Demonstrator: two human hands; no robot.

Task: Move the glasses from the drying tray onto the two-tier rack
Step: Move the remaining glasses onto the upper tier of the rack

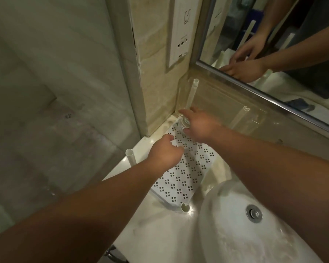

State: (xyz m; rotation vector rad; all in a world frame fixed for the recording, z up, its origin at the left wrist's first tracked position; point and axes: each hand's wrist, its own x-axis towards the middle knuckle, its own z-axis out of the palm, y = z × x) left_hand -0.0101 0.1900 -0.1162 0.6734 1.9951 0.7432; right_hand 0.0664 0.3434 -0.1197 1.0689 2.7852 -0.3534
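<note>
A white perforated shelf (188, 173) of the rack stands on the counter in the corner, with white tube posts at its corners. My right hand (199, 126) reaches to the shelf's far corner and its fingers curl round a clear glass (184, 121), most of which is hidden by the hand. My left hand (165, 150) hovers over the shelf's left side with fingers loosely curled, holding nothing that I can see. The drying tray is not in view.
A white sink basin (254, 224) with a metal drain lies at the lower right. A mirror (273, 44) with a metal frame runs along the back wall. A white socket plate (180, 35) is on the tiled wall. A glass partition stands at the left.
</note>
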